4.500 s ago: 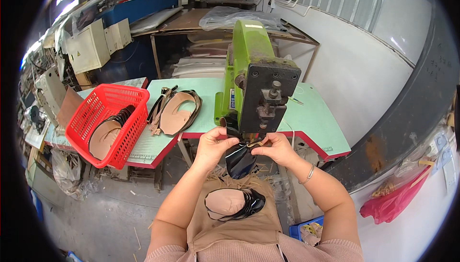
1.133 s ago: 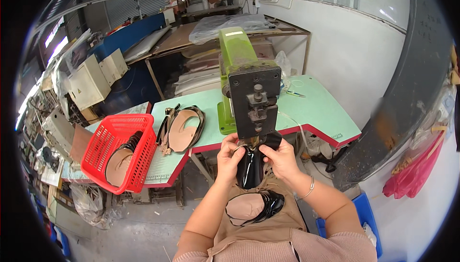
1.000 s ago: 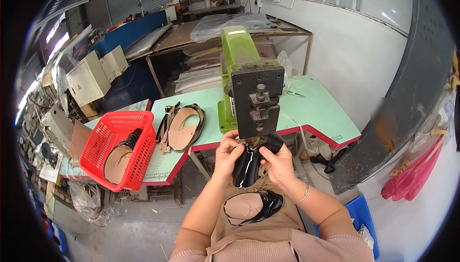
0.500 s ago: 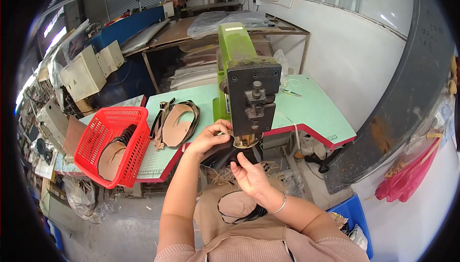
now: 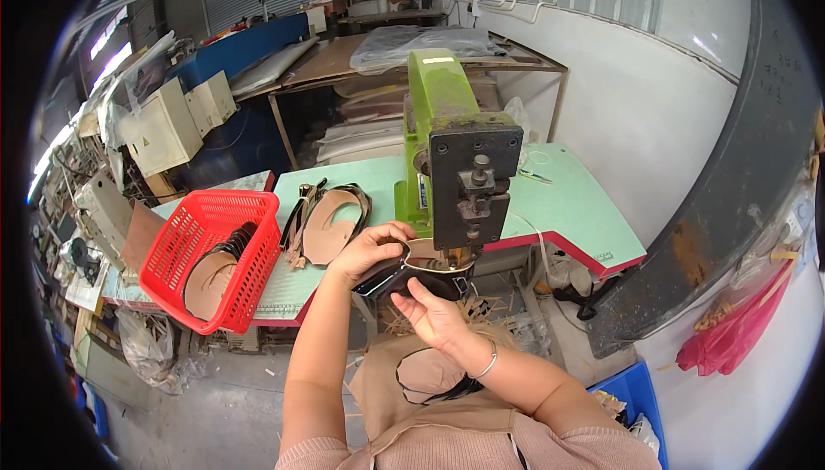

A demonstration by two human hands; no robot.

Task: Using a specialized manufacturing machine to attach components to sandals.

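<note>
A glossy black shoe upper [image 5: 440, 284] with a tan lining curves around the small working head under the green machine [image 5: 443, 88]. My left hand [image 5: 375, 253] pinches its left end, thumb and fingers together at the upper edge. Below, my right hand [image 5: 430, 311] grips the lower edge, with the thumb on the front and the fingers partly hidden beneath. Another tan-lined piece with black edges [image 5: 428, 373] lies on the apron over my lap.
Left of the machine, more tan and black pieces [image 5: 329, 234] lie on the green table [image 5: 559, 199]. A red basket [image 5: 249, 288] with several such pieces stands at the table's left. A blue bin [image 5: 640, 397] sits low at the right, near a dark pillar [image 5: 687, 238].
The upper has turned and slid left at the machine head, showing more of its tan lining. Both hands keep hold, my right hand now further left. The whole view has shifted slightly.
</note>
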